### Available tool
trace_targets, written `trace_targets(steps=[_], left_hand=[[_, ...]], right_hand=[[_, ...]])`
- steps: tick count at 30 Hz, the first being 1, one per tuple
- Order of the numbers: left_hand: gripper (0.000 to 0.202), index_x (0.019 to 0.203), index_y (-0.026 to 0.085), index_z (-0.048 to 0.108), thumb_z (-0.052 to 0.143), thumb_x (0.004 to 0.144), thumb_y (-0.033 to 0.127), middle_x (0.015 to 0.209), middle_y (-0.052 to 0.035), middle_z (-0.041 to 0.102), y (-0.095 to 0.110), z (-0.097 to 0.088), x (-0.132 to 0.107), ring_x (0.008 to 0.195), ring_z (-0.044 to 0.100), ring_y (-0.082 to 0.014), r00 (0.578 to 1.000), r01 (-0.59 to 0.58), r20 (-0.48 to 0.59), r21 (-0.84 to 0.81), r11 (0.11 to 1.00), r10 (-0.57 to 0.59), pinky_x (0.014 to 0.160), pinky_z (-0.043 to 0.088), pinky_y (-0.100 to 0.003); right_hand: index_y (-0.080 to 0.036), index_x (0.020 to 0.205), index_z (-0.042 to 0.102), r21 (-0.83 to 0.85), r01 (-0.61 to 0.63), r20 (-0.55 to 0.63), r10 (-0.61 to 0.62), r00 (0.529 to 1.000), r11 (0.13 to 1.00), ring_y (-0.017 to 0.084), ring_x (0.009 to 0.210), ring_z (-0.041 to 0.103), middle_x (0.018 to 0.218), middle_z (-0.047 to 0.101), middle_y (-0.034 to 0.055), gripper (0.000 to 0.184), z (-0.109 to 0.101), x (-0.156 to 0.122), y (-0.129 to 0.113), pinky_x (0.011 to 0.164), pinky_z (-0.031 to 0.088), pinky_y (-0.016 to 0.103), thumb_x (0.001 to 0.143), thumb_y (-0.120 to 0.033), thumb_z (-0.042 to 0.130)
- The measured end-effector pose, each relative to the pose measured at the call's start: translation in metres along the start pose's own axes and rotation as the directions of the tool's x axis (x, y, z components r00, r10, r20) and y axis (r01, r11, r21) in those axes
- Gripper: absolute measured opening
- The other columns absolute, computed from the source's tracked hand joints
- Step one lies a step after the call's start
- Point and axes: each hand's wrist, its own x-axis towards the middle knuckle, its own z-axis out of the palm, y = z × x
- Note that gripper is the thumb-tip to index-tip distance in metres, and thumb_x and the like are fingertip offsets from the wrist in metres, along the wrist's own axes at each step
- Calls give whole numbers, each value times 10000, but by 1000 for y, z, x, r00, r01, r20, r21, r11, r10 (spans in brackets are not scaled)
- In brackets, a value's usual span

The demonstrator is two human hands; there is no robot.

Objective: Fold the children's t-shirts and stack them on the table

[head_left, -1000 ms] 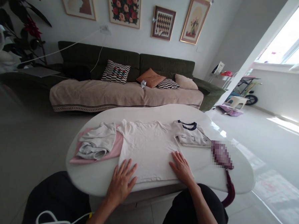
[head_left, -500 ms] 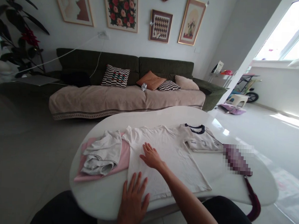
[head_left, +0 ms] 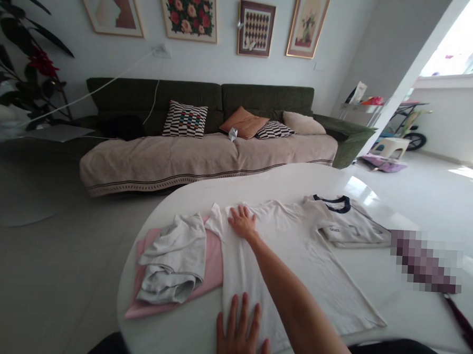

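Note:
A white T-shirt [head_left: 291,269] lies spread out on the glossy white table [head_left: 165,332]. My right hand [head_left: 242,221] rests flat near its upper left shoulder, fingers spread. Closer to me, my left hand [head_left: 242,333] lies with fingers apart over the shirt's lower left edge. To the left sits a crumpled light grey garment [head_left: 176,258] on a folded pink cloth [head_left: 214,263]. Beyond the shirt's right side is a folded white jersey [head_left: 353,225] with a dark collar.
A blurred-out purple item [head_left: 422,260] with a dark strap lies at the table's right. Behind the table stands a green sofa [head_left: 264,96] with a beige cover and several cushions. A leafy plant [head_left: 17,39] is at the far left.
My right hand has slid up the shirt, away from me, toward the left shoulder. My left hand stays at the lower left edge. The view has shifted slightly.

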Motion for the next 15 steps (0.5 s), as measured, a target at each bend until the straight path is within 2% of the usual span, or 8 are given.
trace_targets(steps=[3, 6, 8, 10, 12, 15], left_hand=[[518, 1206, 298, 504, 517, 689, 258, 1288, -37, 481, 2, -2, 1, 1195, 381, -302, 1000, 17, 14, -16, 1000, -17, 922, 297, -499], [470, 1185, 293, 521, 513, 715, 268, 1276, -46, 494, 2, -5, 4, 1180, 403, -299, 999, 28, 16, -43, 999, -28, 924, 312, -496], [422, 1160, 276, 542, 503, 740, 275, 1281, -60, 485, -1, -7, 5, 1181, 405, -292, 1000, 24, 6, -85, 996, -23, 918, 342, -479], [374, 1135, 255, 557, 478, 769, 258, 1299, -71, 459, -8, -11, 2, 1187, 404, -273, 999, 21, -28, -152, 988, -25, 901, 391, -431], [338, 1109, 239, 565, 450, 792, 212, 1296, -80, 450, -19, -16, -5, 1157, 440, -239, 995, 52, -75, -203, 978, -68, 865, 440, -369], [321, 1091, 202, 561, 454, 789, 192, 1183, -102, 523, -34, -26, -19, 998, 547, -199, 971, 210, -64, -221, 952, -230, 748, 500, -296]], right_hand=[[-226, 1341, 285, 0, -25, -101, 25, 995, 1000, 269, 1309, 107, 1433, 183, 128, 534, -7, -5, -21, 965, 153, 554, 877, -486, 241], [-160, 1250, 400, 0, 155, -217, -151, 964, 988, 262, 1209, 304, 1313, 374, 161, 551, -9, -16, -54, 917, 311, 438, 826, -511, 371], [-137, 1158, 475, 1, 241, -198, -236, 951, 971, 251, 1102, 408, 1192, 480, 151, 500, -5, -21, -73, 836, 390, 366, 777, -460, 477], [-99, 1093, 515, 8, 213, -170, -209, 963, 977, 249, 1035, 452, 1110, 522, 165, 401, 1, -21, -85, 783, 415, 338, 761, -325, 508], [-44, 1091, 514, 19, 165, -169, -159, 973, 986, 251, 1016, 465, 1080, 530, 202, 358, 6, -18, -89, 778, 413, 338, 764, -180, 459], [37, 1180, 433, 53, 136, -177, -125, 976, 989, 263, 1043, 450, 1125, 495, 256, 461, 9, -12, -89, 827, 385, 361, 735, -82, 429]])
